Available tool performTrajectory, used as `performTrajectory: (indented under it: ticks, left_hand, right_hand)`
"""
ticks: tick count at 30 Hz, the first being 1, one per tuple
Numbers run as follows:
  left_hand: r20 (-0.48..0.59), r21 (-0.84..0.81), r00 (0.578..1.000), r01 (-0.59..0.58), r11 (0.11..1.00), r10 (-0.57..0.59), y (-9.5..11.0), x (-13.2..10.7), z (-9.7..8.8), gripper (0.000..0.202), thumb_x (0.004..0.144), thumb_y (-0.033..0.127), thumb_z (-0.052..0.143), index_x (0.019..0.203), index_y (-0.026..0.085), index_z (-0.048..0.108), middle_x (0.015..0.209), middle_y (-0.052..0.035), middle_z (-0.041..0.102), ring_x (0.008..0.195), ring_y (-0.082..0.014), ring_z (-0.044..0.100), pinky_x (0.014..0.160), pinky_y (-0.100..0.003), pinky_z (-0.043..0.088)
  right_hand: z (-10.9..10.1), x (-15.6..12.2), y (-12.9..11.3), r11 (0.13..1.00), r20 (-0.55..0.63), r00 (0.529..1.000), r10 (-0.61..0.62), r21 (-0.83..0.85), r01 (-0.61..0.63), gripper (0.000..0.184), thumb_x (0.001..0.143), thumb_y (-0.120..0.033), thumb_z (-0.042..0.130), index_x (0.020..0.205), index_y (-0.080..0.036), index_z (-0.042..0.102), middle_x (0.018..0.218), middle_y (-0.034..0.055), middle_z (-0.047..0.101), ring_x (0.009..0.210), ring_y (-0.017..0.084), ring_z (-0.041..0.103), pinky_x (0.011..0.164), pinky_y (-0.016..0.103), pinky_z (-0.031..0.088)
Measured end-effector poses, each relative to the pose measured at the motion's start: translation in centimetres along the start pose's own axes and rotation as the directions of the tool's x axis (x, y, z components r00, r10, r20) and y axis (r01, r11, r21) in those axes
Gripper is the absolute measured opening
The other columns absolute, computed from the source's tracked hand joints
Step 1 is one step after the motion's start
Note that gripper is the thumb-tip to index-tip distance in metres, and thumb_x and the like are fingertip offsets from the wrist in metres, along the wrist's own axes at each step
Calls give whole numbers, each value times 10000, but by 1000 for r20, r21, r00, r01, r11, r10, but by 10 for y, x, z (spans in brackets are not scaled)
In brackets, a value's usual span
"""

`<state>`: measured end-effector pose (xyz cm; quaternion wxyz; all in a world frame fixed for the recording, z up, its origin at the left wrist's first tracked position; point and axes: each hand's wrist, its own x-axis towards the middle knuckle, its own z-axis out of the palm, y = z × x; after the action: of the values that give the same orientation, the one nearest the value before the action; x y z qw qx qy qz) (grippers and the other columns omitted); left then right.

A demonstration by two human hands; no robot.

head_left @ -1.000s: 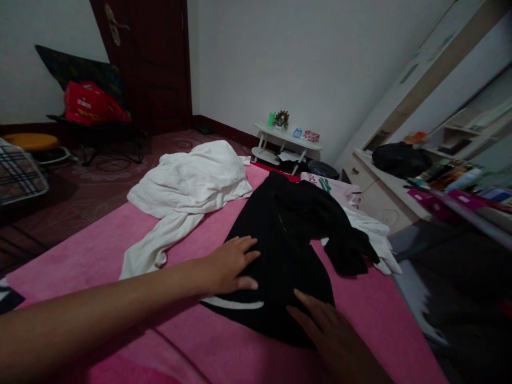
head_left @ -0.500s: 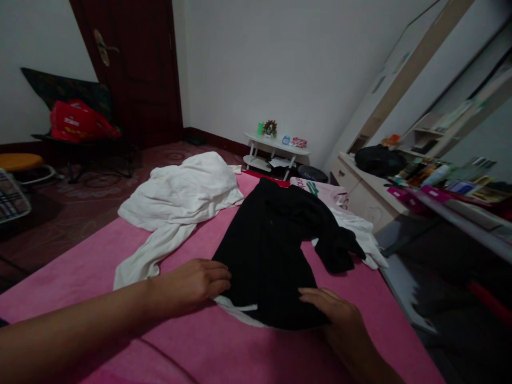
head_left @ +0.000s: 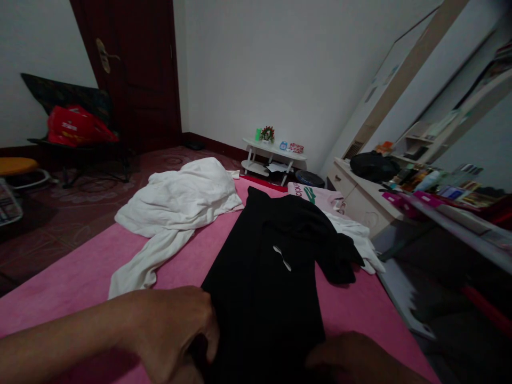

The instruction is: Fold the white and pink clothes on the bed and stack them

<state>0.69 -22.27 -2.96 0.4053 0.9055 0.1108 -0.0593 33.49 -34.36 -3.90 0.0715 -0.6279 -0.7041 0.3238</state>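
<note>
A black long-sleeved top (head_left: 260,298) lies stretched toward me over the pink bed cover (head_left: 80,272), one sleeve bent out to the right. A small white mark shows on its dark cloth. My left hand (head_left: 180,325) is closed on its lower left edge, with the thumb and fingers pinching the fabric. At the lower right edge, my right hand (head_left: 344,352) is in shadow and curled round the cloth; its fingertips are partly hidden. Left of the black top lies a crumpled white long-sleeved garment (head_left: 184,197), which neither hand touches.
Beyond the black top are a pink printed shirt (head_left: 316,193) and a white garment (head_left: 356,234). A low white table (head_left: 276,151) stands by the wall. On the right is a cluttered dresser (head_left: 364,197). A chair holds a red bag (head_left: 78,126) near the door (head_left: 136,80).
Both hands have moved closer to me and drawn the black top's lower edge along with them. The left hand has gone from resting flat to gripping. A white mark now shows on the cloth.
</note>
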Motion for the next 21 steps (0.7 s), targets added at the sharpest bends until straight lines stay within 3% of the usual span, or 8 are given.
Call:
performTrajectory:
  ticks: [3, 5, 7, 10, 12, 17, 19, 21]
  left_hand:
    - [39, -129, 998, 52, 990, -48, -10, 20, -15, 348, 760, 460, 678, 993, 205, 712, 798, -36, 728, 646, -161, 654, 533, -204, 466]
    - [-158, -45, 987, 33, 998, -40, -24, 45, -26, 342, 830, 449, 608, 1050, 202, 694, 907, -50, 724, 785, -174, 671, 681, -227, 508]
    - [-489, 144, 872, 84, 986, -3, -45, 76, -37, 364, 840, 339, 597, 1169, 189, 636, 1121, -86, 668, 1009, -217, 630, 896, -300, 478]
    - [-723, 185, 688, 278, 943, -61, -81, 120, -49, 509, 857, 282, 552, 1332, 108, 497, 1326, -161, 528, 1199, -253, 528, 1030, -351, 403]
    - [-751, 137, 643, 370, 919, -147, -101, 141, -51, 592, 879, 333, 525, 1393, 63, 409, 1401, -200, 451, 1265, -267, 478, 1059, -366, 381]
    - [-740, 242, 655, 468, 850, -151, -124, 164, -35, 608, 917, 435, 444, 1406, 76, 406, 1497, -187, 343, 1408, -302, 267, 1155, -452, 207]
    - [-747, 264, 651, 477, 838, -135, -127, 165, -30, 610, 922, 467, 419, 1411, 101, 412, 1511, -170, 323, 1416, -303, 248, 1158, -454, 188]
    - [-748, 268, 652, 467, 843, -124, -129, 165, -28, 625, 917, 482, 422, 1439, 142, 377, 1523, -149, 308, 1413, -299, 259, 1151, -453, 203]
  right_hand:
    - [-20, 21, 10, 964, -13, 997, 73, 259, -68, 415, 665, -277, 657, 1076, -241, 705, 897, 56, 731, 781, 192, 683, 658, 237, 528]
    - [-37, 48, 25, 944, -309, 945, 110, 331, -1, 419, 761, -378, 589, 1134, -198, 657, 987, 94, 703, 911, 217, 669, 750, 293, 535]
    - [-52, 79, 47, 960, -637, 761, 124, 272, 71, 484, 753, -417, 593, 1183, -195, 601, 1179, 125, 630, 1091, 258, 607, 813, 342, 534]
    - [-66, 118, 79, 963, -814, 557, 168, 257, 85, 533, 710, -390, 608, 1196, -180, 552, 1208, 139, 600, 1103, 271, 607, 826, 375, 540]
    - [-69, 135, 94, 945, -792, 554, 257, 325, 25, 531, 680, -372, 622, 1164, -163, 553, 1108, 135, 640, 967, 256, 664, 756, 361, 561]
    - [-58, 152, 101, 897, -658, 629, 413, 414, -154, 383, 642, -429, 661, 903, -152, 618, 731, 58, 667, 640, 220, 659, 526, 301, 532]
    - [-52, 153, 97, 886, -658, 632, 410, 452, -104, 323, 646, -436, 655, 813, -161, 620, 641, 26, 645, 612, 213, 645, 508, 285, 513]
    - [-52, 151, 92, 843, -703, 569, 426, 537, 31, 299, 652, -430, 642, 788, -164, 618, 624, 9, 638, 608, 202, 637, 501, 274, 502]
